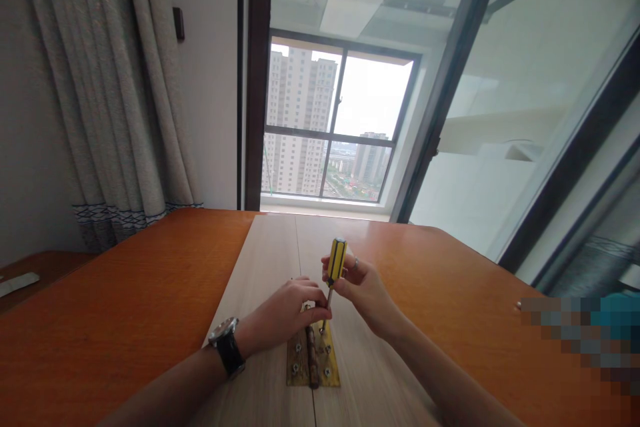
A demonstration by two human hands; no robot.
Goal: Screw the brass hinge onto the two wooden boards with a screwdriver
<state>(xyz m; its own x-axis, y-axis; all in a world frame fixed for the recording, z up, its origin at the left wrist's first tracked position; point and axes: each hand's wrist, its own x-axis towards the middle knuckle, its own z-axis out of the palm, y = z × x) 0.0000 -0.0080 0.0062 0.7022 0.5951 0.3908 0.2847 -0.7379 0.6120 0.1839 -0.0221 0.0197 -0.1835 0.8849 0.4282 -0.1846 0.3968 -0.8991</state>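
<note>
A screwdriver with a yellow and black handle stands nearly upright, its tip at a screw on the right leaf of a brass-coloured hinge. My right hand is closed around the lower handle with thumb and fingers. My left hand, with a watch on the wrist, pinches the metal shaft low down between thumb and forefinger. Below the hands, the hinge lies across the seam of two pale wooden boards, its brown knuckle along the joint. Several cross-head screws sit in its leaves; its far end is partly hidden by my left hand.
The boards lie on an orange-brown wooden table. A grey curtain hangs at the left, and a window stands beyond the far table edge. Blurred blocks cover something at the right edge.
</note>
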